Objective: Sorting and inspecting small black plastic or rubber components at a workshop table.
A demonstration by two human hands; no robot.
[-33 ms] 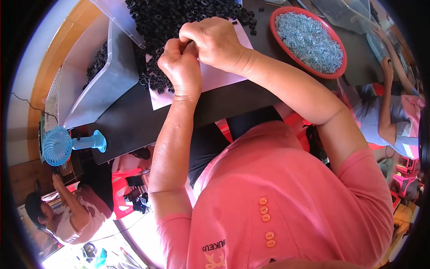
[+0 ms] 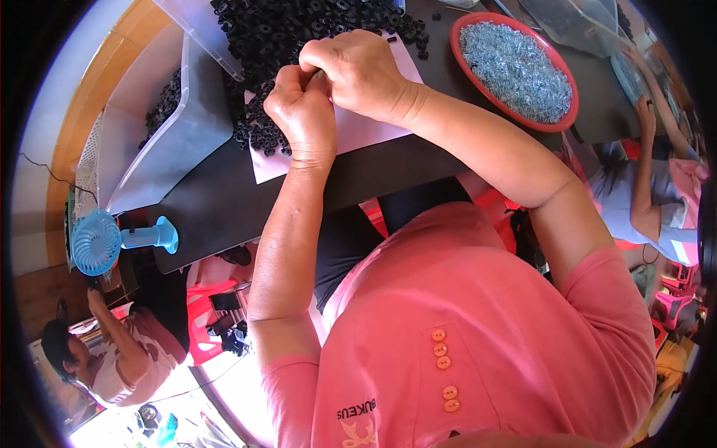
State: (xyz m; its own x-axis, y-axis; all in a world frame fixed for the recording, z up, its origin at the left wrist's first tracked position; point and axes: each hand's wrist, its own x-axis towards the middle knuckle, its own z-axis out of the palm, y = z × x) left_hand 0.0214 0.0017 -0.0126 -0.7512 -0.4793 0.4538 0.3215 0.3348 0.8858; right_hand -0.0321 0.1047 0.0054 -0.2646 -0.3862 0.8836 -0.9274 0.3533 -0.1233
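My left hand and my right hand meet over the near edge of a heap of small black plastic parts. Both are closed, with thumbs and fingertips pressed together. A bit of something dark shows between them, but the fingers hide most of it and I cannot make out what it is. Beneath my hands lies a white sheet of paper, partly covered by the black parts. To the right, a red oval tray holds a mass of small shiny, silvery-blue pieces.
A translucent plastic bin with more black parts stands tilted at the left. A blue desk fan sits on the dark table's left corner. Another clear bin is at the far right. Other people are at both sides.
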